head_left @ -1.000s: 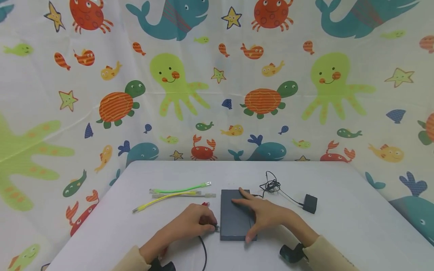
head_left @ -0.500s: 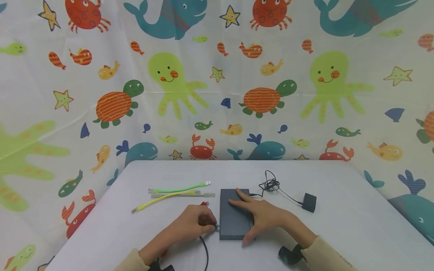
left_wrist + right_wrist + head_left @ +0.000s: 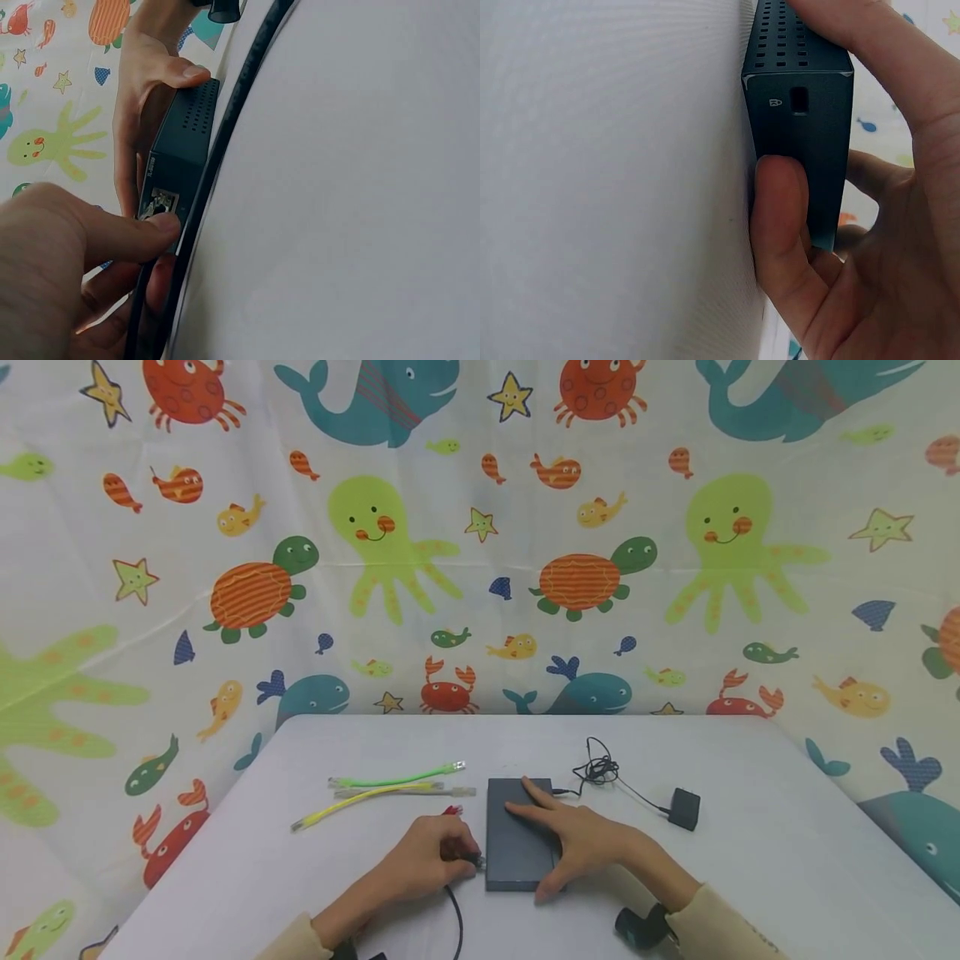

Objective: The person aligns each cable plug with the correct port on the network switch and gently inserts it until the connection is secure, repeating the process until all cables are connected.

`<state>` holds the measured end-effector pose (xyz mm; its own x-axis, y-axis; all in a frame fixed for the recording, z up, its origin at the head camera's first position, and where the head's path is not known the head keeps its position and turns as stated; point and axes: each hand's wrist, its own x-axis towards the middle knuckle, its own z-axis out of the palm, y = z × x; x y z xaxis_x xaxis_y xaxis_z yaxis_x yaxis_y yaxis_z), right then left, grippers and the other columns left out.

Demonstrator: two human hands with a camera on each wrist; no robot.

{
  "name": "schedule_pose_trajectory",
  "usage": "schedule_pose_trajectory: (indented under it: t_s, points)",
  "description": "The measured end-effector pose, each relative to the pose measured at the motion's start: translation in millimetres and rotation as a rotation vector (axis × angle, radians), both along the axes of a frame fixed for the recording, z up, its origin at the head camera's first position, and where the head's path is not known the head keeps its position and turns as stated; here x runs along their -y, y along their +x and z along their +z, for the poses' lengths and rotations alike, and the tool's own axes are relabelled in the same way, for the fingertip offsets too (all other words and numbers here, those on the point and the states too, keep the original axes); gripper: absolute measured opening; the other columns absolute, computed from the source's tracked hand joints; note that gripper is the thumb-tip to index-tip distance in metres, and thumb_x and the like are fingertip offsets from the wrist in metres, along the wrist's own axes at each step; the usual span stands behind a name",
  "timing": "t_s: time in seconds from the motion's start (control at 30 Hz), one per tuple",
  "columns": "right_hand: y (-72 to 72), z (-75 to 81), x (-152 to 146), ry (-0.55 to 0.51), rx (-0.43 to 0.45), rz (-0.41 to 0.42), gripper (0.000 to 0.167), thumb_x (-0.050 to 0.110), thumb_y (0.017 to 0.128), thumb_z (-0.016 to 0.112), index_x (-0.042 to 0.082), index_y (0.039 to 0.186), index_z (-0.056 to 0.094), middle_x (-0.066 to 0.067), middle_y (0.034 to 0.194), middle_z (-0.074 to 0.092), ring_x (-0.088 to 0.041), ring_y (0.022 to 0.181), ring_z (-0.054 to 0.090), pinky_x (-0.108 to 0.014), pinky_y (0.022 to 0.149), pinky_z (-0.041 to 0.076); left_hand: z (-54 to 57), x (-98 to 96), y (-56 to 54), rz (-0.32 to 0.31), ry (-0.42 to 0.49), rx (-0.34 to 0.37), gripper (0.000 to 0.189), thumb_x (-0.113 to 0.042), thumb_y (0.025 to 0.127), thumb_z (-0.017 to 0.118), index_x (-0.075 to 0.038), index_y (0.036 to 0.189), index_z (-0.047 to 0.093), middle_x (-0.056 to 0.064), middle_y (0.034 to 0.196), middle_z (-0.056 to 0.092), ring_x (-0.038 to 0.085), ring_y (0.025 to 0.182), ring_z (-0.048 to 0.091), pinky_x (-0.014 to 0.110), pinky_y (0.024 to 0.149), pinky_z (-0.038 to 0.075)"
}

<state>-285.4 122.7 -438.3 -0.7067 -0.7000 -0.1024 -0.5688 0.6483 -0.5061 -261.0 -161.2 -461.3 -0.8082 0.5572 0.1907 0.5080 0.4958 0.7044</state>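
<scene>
A flat dark blue metal box with network ports, a network switch (image 3: 517, 852), lies on the white table. My left hand (image 3: 431, 860) pinches the plug of a black network cable (image 3: 456, 914) at the switch's left side. In the left wrist view the thumb and plug partly cover a port (image 3: 161, 201); how deep the plug sits is hidden. My right hand (image 3: 581, 839) holds the switch, fingers spread over its top and thumb at the near edge. In the right wrist view a finger presses the side with the lock slot (image 3: 799, 100).
Green (image 3: 412, 777), yellow (image 3: 360, 802) and grey (image 3: 457, 792) network cables lie at the back left. A red cable end (image 3: 453, 810) shows behind my left hand. At the right, a black power adapter (image 3: 684, 808) has its coiled cord (image 3: 598, 768) running to the switch.
The left hand shifts very slightly at the switch's side, and the black cable below it has swung a little to the right. The right hand and the switch look unmoved.
</scene>
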Motion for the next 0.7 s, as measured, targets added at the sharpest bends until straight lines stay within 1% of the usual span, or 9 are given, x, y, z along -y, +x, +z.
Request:
schedule_pose_trajectory:
  t_s: [0.13, 0.33, 0.5, 0.6, 0.7]
  points:
    - [-1.1, 1.2, -0.9, 0.007, -0.001, -0.006, 0.107, 0.064, 0.063, 0.08, 0.041, 0.151, 0.024, -0.002, 0.165, -0.004, -0.037, 0.145, 0.027, -0.064, 0.105, 0.034, 0.2, -2.0, -0.2, 0.003, 0.018, -0.022, 0.02, -0.011, 0.078, 0.076, -0.025, 0.09, 0.069, -0.014, 0.084, 0.069, 0.0, 0.07, 0.061, 0.02, 0.065, 0.051]
    - [-1.5, 3.7, -0.9, 0.002, -0.003, 0.0, 0.108, 0.064, 0.063, 0.08, 0.04, 0.152, 0.023, -0.003, 0.165, -0.004, -0.037, 0.146, 0.026, -0.062, 0.107, 0.034, 1.5, -2.9, -0.3, 0.009, 0.027, -0.014, 0.019, -0.011, 0.077, 0.077, -0.023, 0.09, 0.07, -0.012, 0.084, 0.07, 0.0, 0.071, 0.062, 0.02, 0.066, 0.051]
    - [2.0, 6.6, 0.8, -0.007, 0.03, 0.0, 0.107, 0.059, 0.065, 0.081, 0.038, 0.152, 0.023, -0.006, 0.165, -0.005, -0.038, 0.147, 0.021, -0.063, 0.109, 0.031, -2.2, -1.0, -0.7, 0.007, 0.028, -0.027, 0.017, -0.014, 0.078, 0.078, -0.022, 0.092, 0.072, -0.011, 0.085, 0.071, -0.001, 0.072, 0.062, 0.02, 0.066, 0.052]
    - [4.3, 6.5, 1.3, -0.005, 0.046, -0.005, 0.107, 0.059, 0.066, 0.081, 0.037, 0.153, 0.023, -0.007, 0.164, -0.005, -0.038, 0.148, 0.019, -0.062, 0.109, 0.03, -4.9, -0.6, -0.2, 0.01, 0.023, -0.03, 0.017, -0.015, 0.078, 0.078, -0.024, 0.091, 0.072, -0.012, 0.084, 0.071, -0.001, 0.071, 0.062, 0.019, 0.065, 0.052]
    - [5.4, 6.0, 1.0, 0.002, 0.033, -0.008, 0.107, 0.06, 0.066, 0.081, 0.036, 0.153, 0.023, -0.007, 0.164, -0.005, -0.037, 0.148, 0.02, -0.062, 0.109, 0.031, -5.9, -0.8, 0.4, 0.01, 0.029, -0.034, 0.017, -0.015, 0.077, 0.078, -0.024, 0.091, 0.072, -0.013, 0.084, 0.07, -0.001, 0.071, 0.063, 0.019, 0.066, 0.052]
